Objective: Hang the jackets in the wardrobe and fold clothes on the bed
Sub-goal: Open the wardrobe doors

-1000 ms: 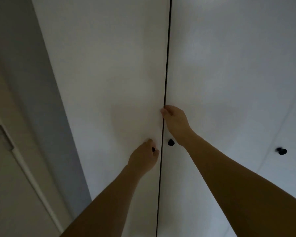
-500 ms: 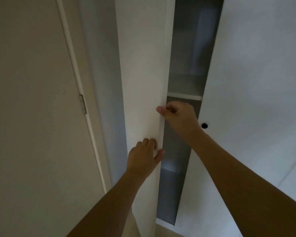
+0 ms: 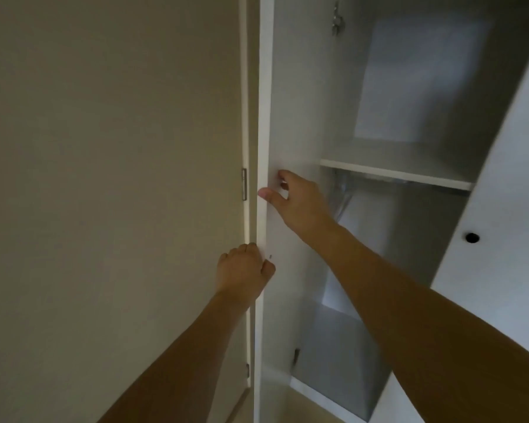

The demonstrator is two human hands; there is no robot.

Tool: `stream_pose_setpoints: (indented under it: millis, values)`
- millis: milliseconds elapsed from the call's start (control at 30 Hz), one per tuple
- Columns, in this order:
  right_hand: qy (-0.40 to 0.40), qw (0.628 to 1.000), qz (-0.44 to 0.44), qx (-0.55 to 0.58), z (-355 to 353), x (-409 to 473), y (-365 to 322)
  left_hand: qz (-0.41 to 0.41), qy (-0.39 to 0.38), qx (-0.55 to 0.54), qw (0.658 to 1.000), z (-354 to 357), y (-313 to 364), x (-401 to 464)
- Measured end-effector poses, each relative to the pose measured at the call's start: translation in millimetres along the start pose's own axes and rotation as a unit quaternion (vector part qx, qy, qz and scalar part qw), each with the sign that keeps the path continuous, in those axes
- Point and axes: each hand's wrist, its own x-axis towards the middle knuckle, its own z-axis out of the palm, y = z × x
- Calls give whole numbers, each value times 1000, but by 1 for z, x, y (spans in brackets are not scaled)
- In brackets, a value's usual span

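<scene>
The white wardrobe's left door stands swung wide open, seen almost edge-on. My left hand is closed around that door's edge, low down by its knob. My right hand rests higher on the door's inner face, thumb and fingers spread, gripping nothing. Inside the wardrobe a white shelf crosses the middle, with a rail and clear hangers just under it. The right door is still shut, its black knob showing. No jackets, clothes or bed are in view.
A beige room door with a metal hinge fills the left side, right beside the open wardrobe door. A metal hook hangs high inside the wardrobe. The wardrobe's lower compartment looks bare.
The wardrobe was shut a second ago. The left door has swung fully open to the left with both my hands on it, and the inside is now exposed.
</scene>
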Motion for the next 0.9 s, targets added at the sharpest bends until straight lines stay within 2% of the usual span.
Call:
stream_pose_setpoints:
  millis: [200, 367, 400, 467, 533, 567, 667, 767, 900]
  values:
    - [80, 995, -13, -53, 61, 33, -20, -40, -45, -18, 998, -9, -57, 30]
    - [72, 997, -10, -6, 69, 43, -14, -55, -75, -75, 993, -16, -67, 30]
    - [58, 998, -11, 3, 63, 40, -10, -49, -35, -69, 996, -15, -66, 24]
    - [41, 999, -15, -3, 40, 34, 4, -33, 139, -60, 988, -13, -58, 10]
    - [58, 998, -13, -37, 4, 29, 23, 21, 299, -71, 951, -14, -35, 4]
    - [73, 995, -11, -61, -18, 26, 34, 64, 321, -78, 942, -15, -19, 8]
    - [85, 981, 1, -173, -88, 15, 68, 149, 270, -93, 947, -18, 46, 27]
    - [67, 944, 3, -323, -154, 8, 99, 159, 174, -100, 967, -14, 114, 47]
    - [27, 889, -8, -457, -221, 2, 140, 177, 59, -148, 971, 11, 193, 72]
